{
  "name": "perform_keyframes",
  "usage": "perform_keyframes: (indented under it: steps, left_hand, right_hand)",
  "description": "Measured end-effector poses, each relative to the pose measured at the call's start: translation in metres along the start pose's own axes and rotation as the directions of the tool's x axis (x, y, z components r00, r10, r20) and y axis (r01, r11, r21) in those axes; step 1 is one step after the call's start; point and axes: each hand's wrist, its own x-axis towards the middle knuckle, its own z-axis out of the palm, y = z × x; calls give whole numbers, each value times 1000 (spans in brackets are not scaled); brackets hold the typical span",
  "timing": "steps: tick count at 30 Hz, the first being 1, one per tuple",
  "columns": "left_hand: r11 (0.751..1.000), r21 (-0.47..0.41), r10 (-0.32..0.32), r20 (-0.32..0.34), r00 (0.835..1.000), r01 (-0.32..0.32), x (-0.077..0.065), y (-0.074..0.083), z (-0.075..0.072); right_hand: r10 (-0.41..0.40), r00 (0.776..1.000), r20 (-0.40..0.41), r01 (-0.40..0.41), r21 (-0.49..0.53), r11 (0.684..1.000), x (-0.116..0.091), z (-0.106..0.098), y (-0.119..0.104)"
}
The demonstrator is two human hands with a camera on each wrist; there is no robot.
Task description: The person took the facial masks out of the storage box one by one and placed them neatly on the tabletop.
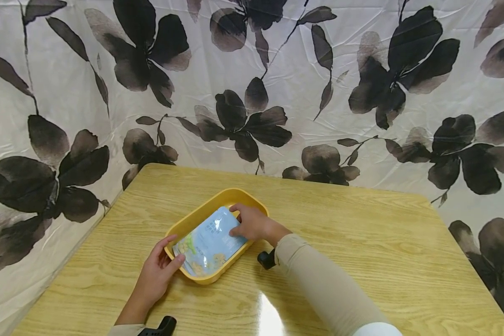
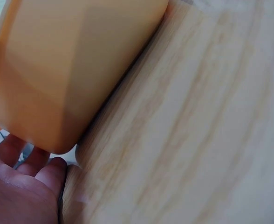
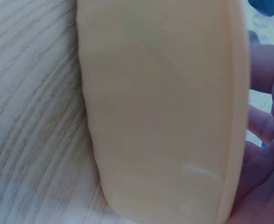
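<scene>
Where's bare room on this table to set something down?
Widest: table right of the yellow basket, between right sleeve and floral cloth. Smaller: between basket and table's left edge. Crowded: the basket, with blue pouch, left hand and right hand.

Floral cloth behind wooden table

The pouch between the left fingers and right fingers is pale blue with darker lettering and green and tan prints; the tub around it, plain yellow. Below them, the bench shows yellow-brown wood grain; beyond, white cloth bears blackish flowers.
</scene>
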Motion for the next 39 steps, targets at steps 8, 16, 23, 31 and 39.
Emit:
perform_keyframes:
  steps: [8,16,23,31,39]
  left_hand:
    - [1000,8,12,4,1000,-12,1,0,1]
    - [1000,0,12,-3,1000,-12,1,-1,1]
    - [1000,-4,10,-8,1000,-10,1,-3,1]
    - [1000,8,23,-19,1000,-23,2,-1,3]
    - [999,14,31,-13,999,-31,1,-1,2]
  right_hand:
    - [-77,997,-23,75,-63,995,-4,-2,3]
    - [-157,984,-80,158,6,987,-7,-6,9]
    - [-102,993,-65,109,107,988,-11,-12,11]
    - [-94,995,-13,95,131,987,-16,-20,11]
    - [-98,990,-100,115,191,975,-21,-27,20]
